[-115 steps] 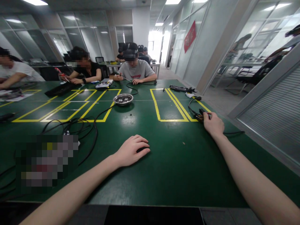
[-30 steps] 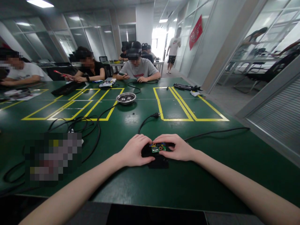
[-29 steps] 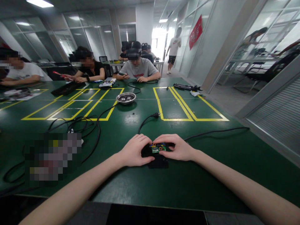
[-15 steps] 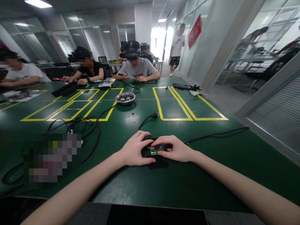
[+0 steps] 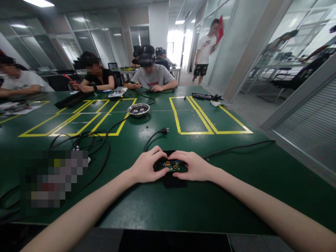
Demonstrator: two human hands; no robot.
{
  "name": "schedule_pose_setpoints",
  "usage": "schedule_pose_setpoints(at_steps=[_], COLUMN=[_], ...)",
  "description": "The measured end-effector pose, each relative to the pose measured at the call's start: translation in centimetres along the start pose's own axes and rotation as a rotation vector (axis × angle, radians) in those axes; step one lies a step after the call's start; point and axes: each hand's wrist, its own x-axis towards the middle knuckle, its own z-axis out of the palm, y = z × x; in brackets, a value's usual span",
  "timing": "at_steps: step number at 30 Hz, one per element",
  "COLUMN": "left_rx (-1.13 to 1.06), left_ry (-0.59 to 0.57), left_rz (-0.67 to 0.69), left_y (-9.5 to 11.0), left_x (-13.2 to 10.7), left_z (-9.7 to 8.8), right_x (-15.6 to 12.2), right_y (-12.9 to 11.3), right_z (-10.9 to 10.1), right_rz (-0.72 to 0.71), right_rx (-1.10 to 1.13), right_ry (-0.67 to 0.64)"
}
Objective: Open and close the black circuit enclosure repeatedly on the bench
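Two bare hands grip a green circuit board (image 5: pixel 171 166) with copper-colored coils (image 5: pixel 175 167) at a green table (image 5: pixel 199 206), the left hand (image 5: pixel 148 165) curled narrowly around its left end, the right hand (image 5: pixel 194 167) around its right. Just beyond lies a black power plug (image 5: pixel 165 131); farther off, a steel bowl (image 5: pixel 139 116) holds metal parts (image 5: pixel 142 110).

Left hand (image 5: pixel 147 165) and right hand (image 5: pixel 196 166) partly hid the circuit board (image 5: pixel 172 166); pixelated object (image 5: pixel 55 178) at left was unidentifiable.
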Motion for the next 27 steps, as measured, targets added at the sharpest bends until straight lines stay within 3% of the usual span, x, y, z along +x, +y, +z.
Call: schedule_pose_setpoints(at_steps=[5,21,27], left_rx=[0.000,0.132,0.153], left_ry=[-0.087,-0.064,-0.088], left_rz=[0.015,-0.076,-0.078], left_y=[-0.6,-0.8,-1.1], left_x=[-0.1,0.1,0.2], left_z=[-0.1,0.0,0.1], right_x=[0.0,0.7,1.1], right_y=[-0.1,0.3,-0.2], right_z=[0.0,1.0,1.1], right_rz=[0.071,0.108,0.184], right_rx=[-0.157,-0.296,-0.365], right_ry=[0.020,0.094,0.104])
